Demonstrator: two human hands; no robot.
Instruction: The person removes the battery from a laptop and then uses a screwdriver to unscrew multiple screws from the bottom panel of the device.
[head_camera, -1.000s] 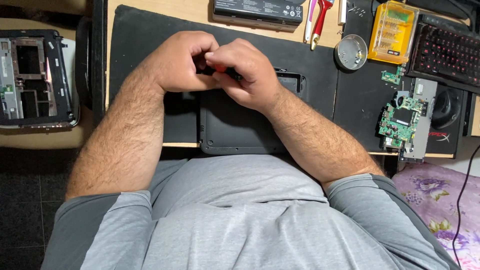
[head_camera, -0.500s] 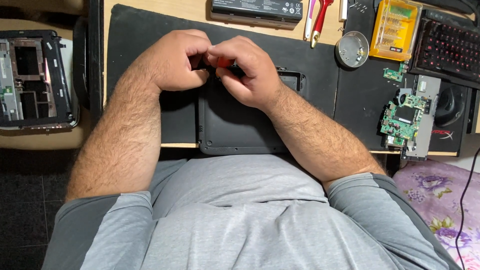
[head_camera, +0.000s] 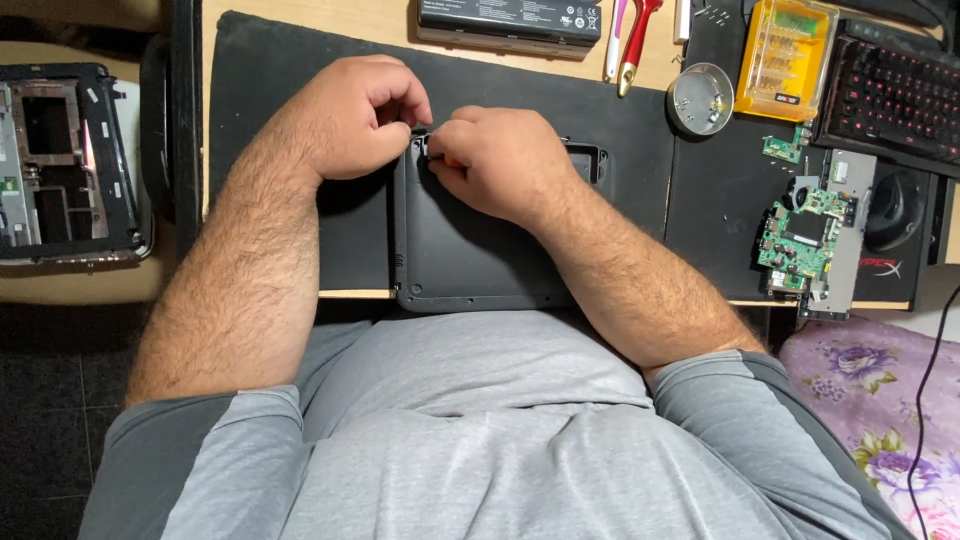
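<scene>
Head view: left hand (head_camera: 350, 120) and right hand (head_camera: 505, 160), fingers curled tight, pinch the far-left corner of the black laptop base panel (head_camera: 480, 250) on the mat (head_camera: 640, 140); likely light, stiff, brittle plastic—grip edges.

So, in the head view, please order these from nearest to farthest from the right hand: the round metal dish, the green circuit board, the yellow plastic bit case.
From the right hand:
1. Round metal dish, to its right.
2. Yellow plastic bit case, farther right, near the top edge.
3. Green circuit board, far right, lower on the mat.
</scene>
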